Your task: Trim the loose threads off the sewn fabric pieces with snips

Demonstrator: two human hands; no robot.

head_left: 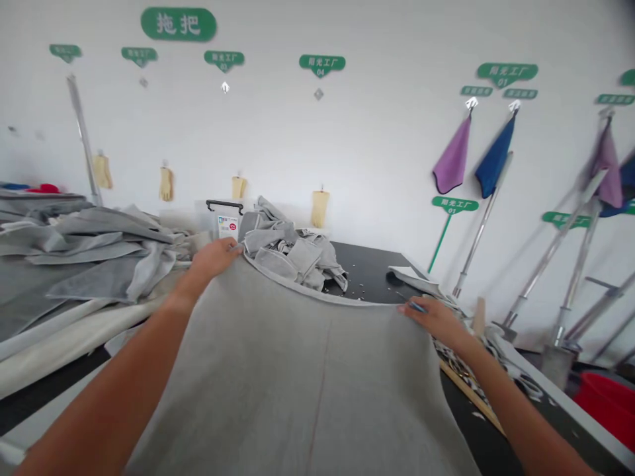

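Note:
A wide sheet of grey fabric point(278, 357) is stretched between my two hands, its far edge sagging slightly. A thin reddish line runs down its middle. At the far left corner, my left hand point(214, 258) pinches the edge. The far right corner is gripped by my right hand point(434, 320), which also keeps a slim blue tool point(417, 307) in its fingers; its exact kind is too small to tell. Just beyond the sheet lies a heap of grey fabric pieces point(302, 254) on the black table point(367, 261).
Stacked grey cloth point(89, 241) and pale fabric rolls point(74, 337) lie at left. On the right are a wooden strip point(471, 395), tangled scraps point(516, 370) and a red bucket point(608, 403). Mop poles point(483, 225) lean against the wall, where cloths point(454, 155) and gloves point(320, 208) hang.

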